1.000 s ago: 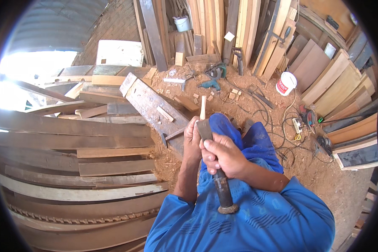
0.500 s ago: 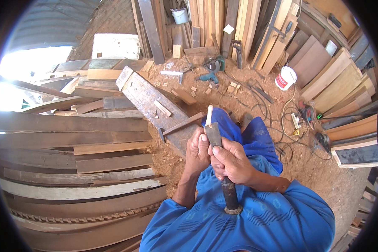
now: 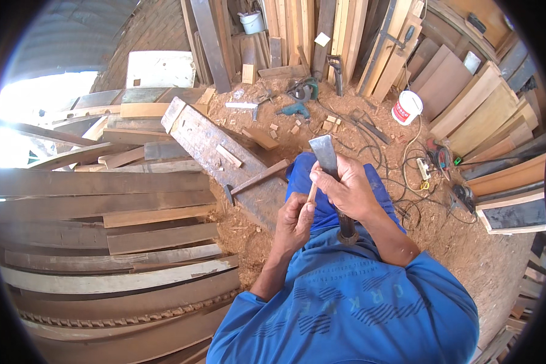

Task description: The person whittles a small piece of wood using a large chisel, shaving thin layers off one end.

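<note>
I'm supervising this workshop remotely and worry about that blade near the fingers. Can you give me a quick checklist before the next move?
1. Right hand grips the chisel firmly around its shaft: ok.
2. Left hand holds the small wooden stick securely: ok.
3. Left fingers clear of the blade edge: cannot tell.
4. Hammer rests stable on the plank: ok.
5. Floor cables away from the feet: cannot tell.
</note>
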The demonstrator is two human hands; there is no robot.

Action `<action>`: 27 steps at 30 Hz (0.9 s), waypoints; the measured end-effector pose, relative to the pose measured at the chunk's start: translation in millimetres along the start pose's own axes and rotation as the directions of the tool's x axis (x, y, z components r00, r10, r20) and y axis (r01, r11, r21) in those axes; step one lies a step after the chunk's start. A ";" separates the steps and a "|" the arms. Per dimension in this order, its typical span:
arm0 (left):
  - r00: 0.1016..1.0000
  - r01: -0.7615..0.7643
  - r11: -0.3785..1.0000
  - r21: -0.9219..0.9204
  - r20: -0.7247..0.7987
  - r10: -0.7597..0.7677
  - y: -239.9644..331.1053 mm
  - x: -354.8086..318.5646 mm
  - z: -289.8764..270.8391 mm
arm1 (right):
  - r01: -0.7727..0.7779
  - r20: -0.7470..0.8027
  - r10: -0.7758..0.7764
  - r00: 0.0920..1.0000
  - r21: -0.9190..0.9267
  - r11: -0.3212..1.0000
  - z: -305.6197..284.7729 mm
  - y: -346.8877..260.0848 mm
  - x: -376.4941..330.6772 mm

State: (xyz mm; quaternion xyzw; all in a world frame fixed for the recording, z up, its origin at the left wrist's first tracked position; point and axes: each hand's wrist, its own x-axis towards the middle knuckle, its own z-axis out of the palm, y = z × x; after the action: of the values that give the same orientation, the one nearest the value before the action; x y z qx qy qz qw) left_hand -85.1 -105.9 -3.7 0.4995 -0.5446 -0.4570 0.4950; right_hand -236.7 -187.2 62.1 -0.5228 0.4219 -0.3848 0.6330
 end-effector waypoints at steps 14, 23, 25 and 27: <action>0.904 0.422 0.510 -0.750 0.307 -0.296 6.8 18.9 -13.8 | 0.001 -0.158 0.114 0.981 0.590 0.807 12.6 20.9 4.2; 0.964 0.249 0.897 -0.365 0.004 -0.267 11.1 48.0 -36.3 | -0.440 0.391 0.230 0.891 0.621 0.649 58.3 5.1 -35.9; 0.954 0.257 0.865 -0.432 -0.029 -0.297 13.2 39.9 -32.2 | -0.451 0.422 0.216 0.880 0.605 0.656 56.5 4.9 -40.8; 0.973 0.214 0.921 -0.327 -0.018 -0.232 21.3 34.1 -32.8 | -0.395 0.385 0.201 0.901 0.537 0.745 55.6 1.7 -44.0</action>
State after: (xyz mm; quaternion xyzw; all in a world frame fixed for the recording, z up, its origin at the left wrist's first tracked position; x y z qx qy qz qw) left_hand -54.8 -138.2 23.4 0.4831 -0.3880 -0.5791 0.5299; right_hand -199.9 -127.3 71.7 -0.2708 0.2541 -0.3065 0.8764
